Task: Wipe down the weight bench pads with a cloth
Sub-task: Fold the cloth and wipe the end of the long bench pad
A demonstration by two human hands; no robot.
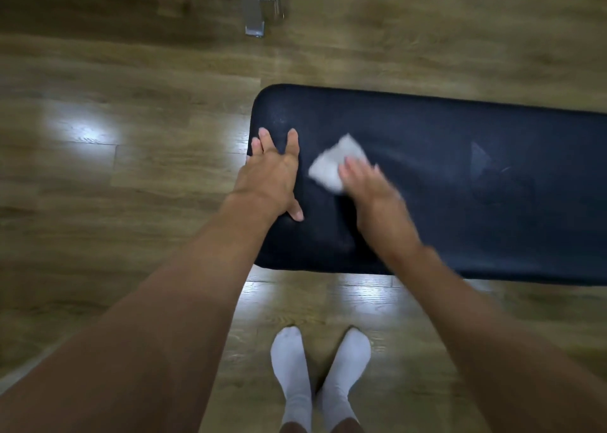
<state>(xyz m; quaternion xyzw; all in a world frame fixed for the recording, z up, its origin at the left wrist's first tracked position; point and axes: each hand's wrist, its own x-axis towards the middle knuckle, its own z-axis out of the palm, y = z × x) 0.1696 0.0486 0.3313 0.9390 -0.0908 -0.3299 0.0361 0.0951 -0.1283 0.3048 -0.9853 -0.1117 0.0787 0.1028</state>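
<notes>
There was only 1 view. The camera sat on the person's head and looked almost straight down. Its wide lens bent the edges of the picture. It was close enough that both bare arms reached in from the bottom corners and looked very big. The dark bench (443, 176) lay across the middle and ran off the right edge. The wooden floor (115, 176) filled the left side and the top. 2 feet in white socks (320, 370) stood right under the camera, at the bottom edge.
</notes>
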